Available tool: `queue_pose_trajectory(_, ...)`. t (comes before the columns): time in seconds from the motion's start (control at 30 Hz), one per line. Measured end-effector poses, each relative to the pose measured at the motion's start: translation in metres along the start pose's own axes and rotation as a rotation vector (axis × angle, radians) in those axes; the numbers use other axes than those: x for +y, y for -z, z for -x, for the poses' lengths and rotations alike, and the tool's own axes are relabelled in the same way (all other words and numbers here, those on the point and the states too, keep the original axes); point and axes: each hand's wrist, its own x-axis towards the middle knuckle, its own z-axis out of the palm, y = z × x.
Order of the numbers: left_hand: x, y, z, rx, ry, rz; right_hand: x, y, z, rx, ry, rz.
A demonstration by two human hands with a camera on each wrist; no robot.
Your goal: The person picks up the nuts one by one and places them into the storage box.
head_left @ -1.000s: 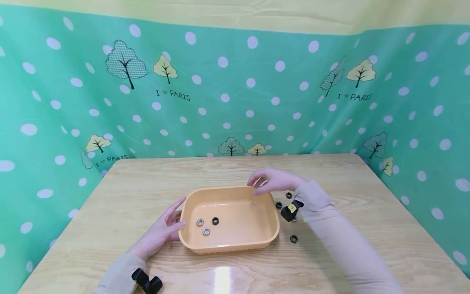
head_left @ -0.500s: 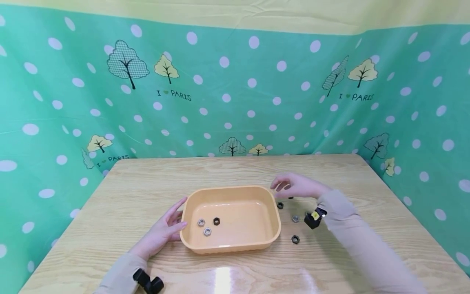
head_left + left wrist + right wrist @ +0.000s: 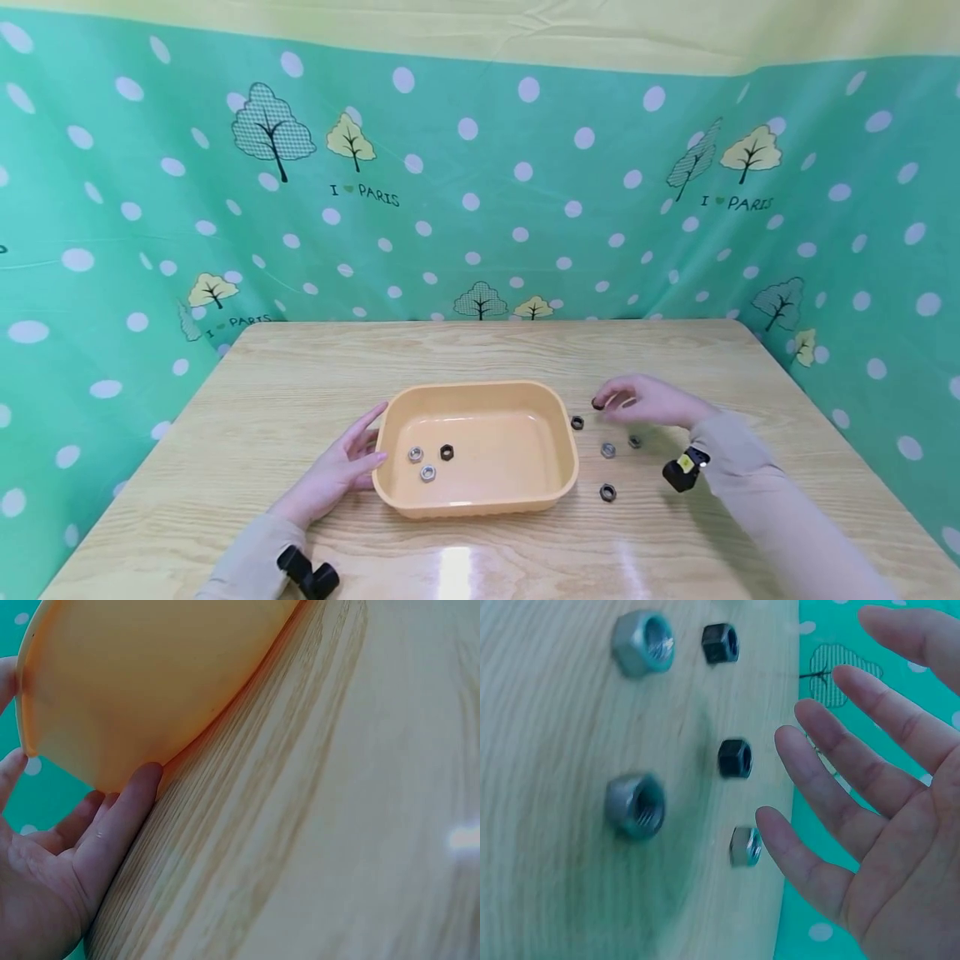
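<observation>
An orange plastic tray [image 3: 480, 506] stands on the wooden table, with two silver hex nuts [image 3: 416, 454] and a black hex nut [image 3: 447, 452] inside it. My left hand [image 3: 333, 471] rests spread against the tray's left side, thumb at the rim and other fingers along the outer wall. Right of the tray, my right hand [image 3: 652, 402] hovers low with spread fingers; the right wrist view shows nothing between them. A dark nut [image 3: 597, 404] lies right at its fingertips in the head view, partly hidden.
More nuts lie loose right of the tray: a black nut [image 3: 577, 422], a grey nut [image 3: 608, 450], a small dark nut [image 3: 635, 442] and a nearer black nut [image 3: 608, 492]. A green dotted curtain [image 3: 517, 200] borders the table.
My right hand has moved from above the tray's far right corner rightward and down to the loose nuts. The left hand stays at the tray.
</observation>
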Motion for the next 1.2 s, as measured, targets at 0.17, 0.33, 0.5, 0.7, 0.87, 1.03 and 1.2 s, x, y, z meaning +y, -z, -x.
queue_pose_trajectory(0.17,0.001,0.000,0.000,-0.008,-0.007,0.001,0.010,0.003,0.012,0.024,-0.024,0.016)
queue_pose_trajectory(0.33,0.002,0.000,0.001,-0.006,-0.010,0.007,0.015,0.005,0.021,0.022,-0.054,0.024)
queue_pose_trajectory(0.5,0.001,0.000,0.001,-0.005,-0.011,0.003,0.021,0.001,0.029,0.024,-0.066,0.044)
queue_pose_trajectory(0.7,-0.001,0.000,0.001,0.015,0.014,-0.011,0.028,-0.003,0.035,0.048,-0.082,0.061)
queue_pose_trajectory(0.87,0.000,0.000,-0.001,0.018,0.019,-0.019,0.034,-0.007,0.036,0.069,-0.107,0.072)
queue_pose_trajectory(1.03,-0.001,0.000,-0.001,0.012,0.021,-0.010,0.036,-0.010,0.039,0.079,-0.081,0.097)
queue_pose_trajectory(1.2,-0.003,0.001,-0.002,0.010,0.026,0.004,0.034,-0.011,0.042,0.102,-0.067,0.166)
